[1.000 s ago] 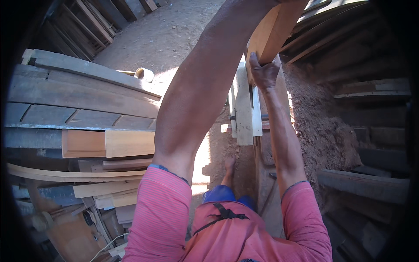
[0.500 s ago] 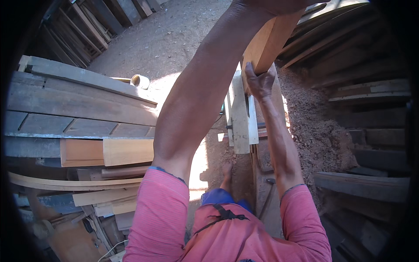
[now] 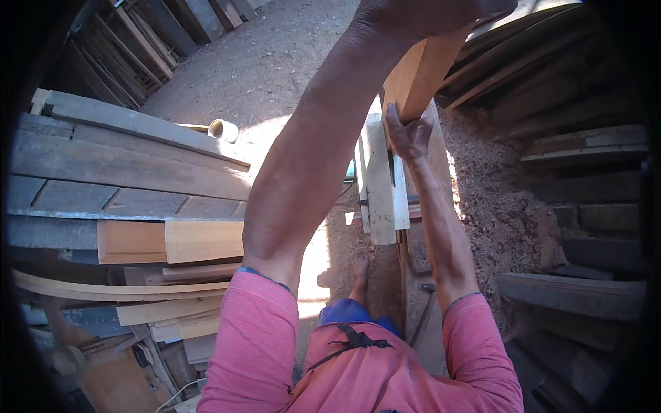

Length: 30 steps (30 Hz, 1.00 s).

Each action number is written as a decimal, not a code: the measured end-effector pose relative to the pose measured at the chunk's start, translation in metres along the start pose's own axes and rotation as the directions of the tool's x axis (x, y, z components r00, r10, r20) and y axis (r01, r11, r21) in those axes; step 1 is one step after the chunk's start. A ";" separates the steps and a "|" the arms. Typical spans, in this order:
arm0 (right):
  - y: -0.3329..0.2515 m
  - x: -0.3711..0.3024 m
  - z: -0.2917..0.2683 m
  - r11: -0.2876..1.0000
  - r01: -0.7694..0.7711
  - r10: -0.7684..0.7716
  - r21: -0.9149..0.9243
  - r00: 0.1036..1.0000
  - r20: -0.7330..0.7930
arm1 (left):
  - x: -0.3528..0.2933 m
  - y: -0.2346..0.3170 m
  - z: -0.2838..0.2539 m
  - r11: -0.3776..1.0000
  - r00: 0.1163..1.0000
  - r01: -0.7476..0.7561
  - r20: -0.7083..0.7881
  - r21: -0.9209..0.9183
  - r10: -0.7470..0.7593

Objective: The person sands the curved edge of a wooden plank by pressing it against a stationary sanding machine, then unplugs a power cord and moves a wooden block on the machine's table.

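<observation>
A thick, smooth light-brown wooden board [image 3: 425, 72] stands raised in front of me, its near end turned toward my body. My right hand [image 3: 412, 136] grips this lower end from beneath, the thumb along the left face. Higher up, at the top edge of the picture, my left hand [image 3: 451, 15] is closed over the far part of the same board; its fingertips are partly cut off. Below the board lie pale timber pieces [image 3: 379, 186], side by side.
Stacked planks and panels [image 3: 138, 162] fill the left side. A cream-coloured cylindrical container [image 3: 222, 130] stands near them. Wood shavings [image 3: 496, 186] cover the ground at right, beside more stacked boards [image 3: 571, 296]. A hammer-like tool [image 3: 428, 288] lies near my right elbow.
My left hand has come slightly down and toward me, showing more of itself at the top edge. The right hand keeps its grip, and the board has barely shifted.
</observation>
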State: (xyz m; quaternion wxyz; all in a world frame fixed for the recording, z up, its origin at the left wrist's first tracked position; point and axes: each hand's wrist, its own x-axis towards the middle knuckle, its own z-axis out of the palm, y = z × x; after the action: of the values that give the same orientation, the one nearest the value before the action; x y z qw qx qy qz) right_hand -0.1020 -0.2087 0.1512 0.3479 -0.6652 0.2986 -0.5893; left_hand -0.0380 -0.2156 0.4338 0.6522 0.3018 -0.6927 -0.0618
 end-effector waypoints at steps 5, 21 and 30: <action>0.002 0.002 0.008 0.998 -0.025 0.029 0.061 0.998 -0.064 | 0.000 0.000 -0.004 1.000 1.000 -0.010 -0.001 0.026 0.010; -0.134 0.044 -0.020 0.778 0.161 -0.084 0.607 0.985 -0.154 | -0.021 0.067 0.030 0.952 0.997 -0.077 0.030 0.297 0.071; -0.220 -0.013 -0.183 0.360 0.141 0.485 0.922 0.816 -0.314 | -0.214 0.188 -0.021 0.667 0.975 0.188 -0.216 0.721 -0.042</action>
State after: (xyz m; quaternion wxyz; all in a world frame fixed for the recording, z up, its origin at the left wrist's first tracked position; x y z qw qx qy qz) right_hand -0.2879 -0.0905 0.3348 0.6198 -0.1232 0.0764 -0.7713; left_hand -0.0889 0.0501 0.3418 0.5298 0.5866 -0.5757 0.2092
